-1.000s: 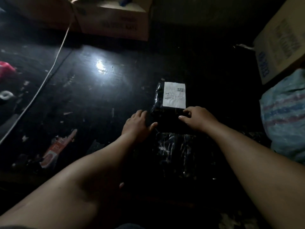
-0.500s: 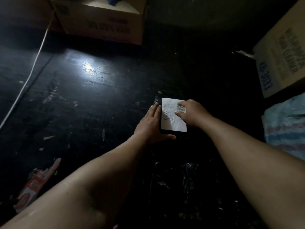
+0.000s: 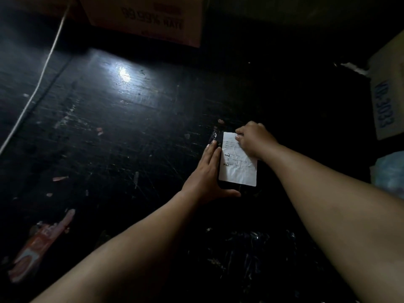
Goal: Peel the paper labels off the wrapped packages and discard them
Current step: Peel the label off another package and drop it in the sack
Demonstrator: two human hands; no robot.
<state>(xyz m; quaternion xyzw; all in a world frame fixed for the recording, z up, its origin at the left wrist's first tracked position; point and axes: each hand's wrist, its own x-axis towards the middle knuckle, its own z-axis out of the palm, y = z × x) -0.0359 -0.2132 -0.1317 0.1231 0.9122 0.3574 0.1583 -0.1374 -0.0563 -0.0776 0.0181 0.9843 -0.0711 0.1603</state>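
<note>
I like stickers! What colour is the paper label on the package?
White, with small dark print, on the label in the head view.

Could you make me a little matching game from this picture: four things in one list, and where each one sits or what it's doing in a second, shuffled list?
Things:
1. paper label
2. left hand
3. right hand
4. white cord

Places or states:
A. runs along the floor at far left
B. picks at the label's top right corner
C. lies white and wrinkled on the black package
D. rests flat against the package's left side, thumb under its near end

Pairs: 1-C, 2-D, 3-B, 4-A
</note>
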